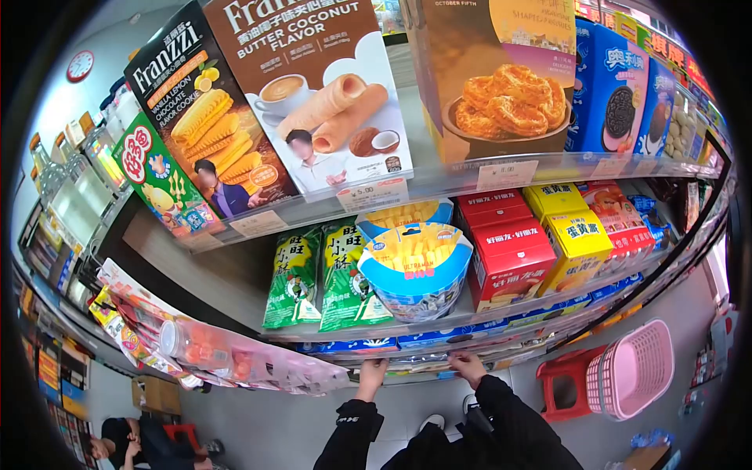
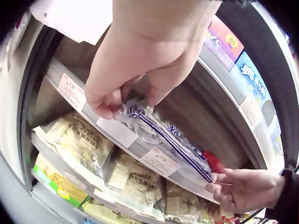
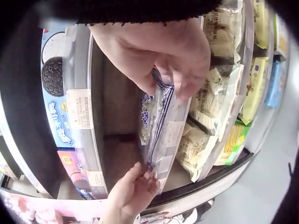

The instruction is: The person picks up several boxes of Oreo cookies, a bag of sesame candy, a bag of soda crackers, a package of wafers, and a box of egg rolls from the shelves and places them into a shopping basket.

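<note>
Clear plastic snack packet with a dark blue stripe (image 2: 163, 140), held lengthwise along the front edge of a low shop shelf (image 1: 501, 354), just outside its clear rail (image 2: 53, 70). Pinched at one end by the left hand (image 2: 140, 60), fingers curled onto the seal. Pinched at the far end by the right hand (image 3: 159, 51), likewise closed on the wrapper. Impossible to tell whether touching the rail or just clear of it.

White price labels (image 2: 160, 161) stuck along that rail. Cellophane bags of pale biscuits (image 2: 74, 144) packed tight on the tier below, pressing against their own front lip. Blue biscuit packs (image 3: 58, 130) on the shelf just above, close overhead, with only a narrow dark gap behind the packet.

In the head view, tall shelving filling the whole front, tiers stepping outward toward the bottom. Grey floor (image 1: 274, 427) open beneath the hands. Rack of hanging snack bags (image 1: 235, 360) jutting in from the left, near the left arm. Pink plastic basket (image 1: 630, 368) tipped on a red plastic stool (image 1: 564, 376) to the right, near the right elbow. Seated person in black (image 1: 125, 442) well apart at lower left.
</note>
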### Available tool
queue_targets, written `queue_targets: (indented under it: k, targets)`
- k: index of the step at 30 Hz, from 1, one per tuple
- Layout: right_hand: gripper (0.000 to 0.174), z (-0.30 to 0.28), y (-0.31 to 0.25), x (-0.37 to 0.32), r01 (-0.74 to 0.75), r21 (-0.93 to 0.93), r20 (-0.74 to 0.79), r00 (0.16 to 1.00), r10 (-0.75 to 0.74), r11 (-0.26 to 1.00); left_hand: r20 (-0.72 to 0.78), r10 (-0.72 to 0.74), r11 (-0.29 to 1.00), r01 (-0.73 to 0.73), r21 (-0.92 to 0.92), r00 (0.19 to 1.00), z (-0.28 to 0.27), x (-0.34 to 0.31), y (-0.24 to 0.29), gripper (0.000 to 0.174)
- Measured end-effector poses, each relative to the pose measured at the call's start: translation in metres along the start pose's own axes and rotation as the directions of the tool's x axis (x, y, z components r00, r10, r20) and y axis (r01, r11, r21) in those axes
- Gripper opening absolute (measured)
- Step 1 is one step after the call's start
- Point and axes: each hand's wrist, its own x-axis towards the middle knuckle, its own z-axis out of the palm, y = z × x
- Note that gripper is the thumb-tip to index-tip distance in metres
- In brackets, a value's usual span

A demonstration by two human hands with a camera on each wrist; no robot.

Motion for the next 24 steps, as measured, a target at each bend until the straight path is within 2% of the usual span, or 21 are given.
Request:
queue_targets:
  k: [1, 2, 4, 5, 7, 8, 9, 11, 13, 14, 15, 17, 18, 19, 21, 23, 24]
  targets:
    - [0.021, 0.002, 0.001, 0.001, 0.038, -0.026, -0.03, 0.999, -0.039, 0.999, -0.009, 0.021, 0.998, -0.022, -0.06, 1.0, -0.001, 0.0, -0.002, 0.024]
    - [0.014, 0.007, 0.001, -0.002, 0.072, 0.052, -0.068, 0.995, -0.069, 0.996, 0.003, 0.027, 0.998, -0.027, -0.058, 1.0, -0.004, -0.001, 0.002, 0.024]
    - [0.015, 0.011, -0.001, -0.009, 0.074, 0.088, -0.077, 0.995, -0.067, 0.993, 0.03, -0.018, 0.982, 0.023, -0.188, 0.999, -0.012, -0.005, 0.01, 0.022]
    - [0.016, 0.013, -0.003, -0.013, 0.074, 0.115, -0.075, 0.995, -0.065, 0.991, 0.041, -0.015, 0.982, 0.022, -0.186, 0.999, -0.015, -0.007, 0.01, 0.022]
    - [0.021, 0.016, -0.006, -0.023, 0.065, 0.133, -0.079, 0.995, -0.055, 0.989, 0.24, -0.203, 0.915, 0.271, -0.299, 0.949, -0.021, -0.015, 0.007, 0.015]
    - [0.022, 0.016, -0.01, -0.031, 0.035, 0.146, -0.04, 0.999, -0.03, 0.989, 0.311, -0.276, 0.805, 0.396, -0.442, 0.909, -0.03, -0.024, 0.024, 0.011]
    - [0.023, 0.016, -0.012, -0.037, 0.004, 0.159, -0.003, 1.0, -0.004, 0.987, 0.397, -0.264, 0.668, 0.463, -0.583, 0.879, -0.035, -0.029, 0.023, 0.011]
    - [0.019, 0.02, -0.017, -0.049, -0.004, 0.204, 0.032, 0.999, -0.003, 0.979, 0.492, -0.23, 0.635, 0.513, -0.578, 0.84, -0.047, -0.038, 0.022, 0.015]
    - [0.03, 0.019, -0.01, -0.052, -0.078, 0.222, 0.076, 0.995, 0.062, 0.972, 0.58, -0.203, 0.592, 0.571, -0.569, 0.789, -0.061, -0.044, 0.038, 0.021]
    - [0.044, 0.021, -0.017, -0.06, -0.124, 0.19, 0.157, 0.983, 0.094, 0.974, 0.642, -0.166, 0.549, 0.611, -0.57, 0.749, -0.065, -0.046, 0.04, 0.026]
    - [0.044, 0.022, -0.012, -0.062, -0.129, 0.2, 0.141, 0.985, 0.102, 0.971, 0.657, -0.167, 0.548, 0.623, -0.558, 0.735, -0.067, -0.047, 0.035, 0.026]
    - [0.051, 0.024, -0.002, -0.062, -0.088, 0.235, 0.243, 0.97, 0.03, 0.968, 0.753, 0.005, 0.526, 0.638, -0.562, 0.659, -0.072, -0.051, 0.024, 0.036]
    - [0.054, 0.025, 0.001, -0.065, -0.074, 0.216, 0.253, 0.967, 0.018, 0.973, 0.79, 0.027, 0.546, 0.653, -0.525, 0.613, -0.074, -0.055, 0.02, 0.04]
    - [0.054, 0.025, 0.004, -0.07, -0.08, 0.222, 0.24, 0.971, 0.025, 0.972, 0.8, 0.026, 0.543, 0.663, -0.515, 0.599, -0.075, -0.061, 0.018, 0.04]
    - [0.054, 0.027, 0.0, -0.087, -0.096, 0.072, 0.193, 0.978, 0.081, 0.993, 0.788, 0.057, 0.54, 0.645, -0.54, 0.613, -0.08, -0.077, 0.027, 0.043]
    - [0.057, 0.029, -0.007, -0.106, -0.086, 0.032, 0.198, 0.977, 0.078, 0.996, 0.804, 0.047, 0.516, 0.675, -0.528, 0.592, -0.084, -0.094, 0.027, 0.047]
    - [0.058, 0.029, -0.008, -0.114, -0.043, -0.021, 0.248, 0.968, 0.047, 0.999, 0.808, 0.021, 0.509, 0.689, -0.515, 0.589, -0.084, -0.104, 0.024, 0.049]
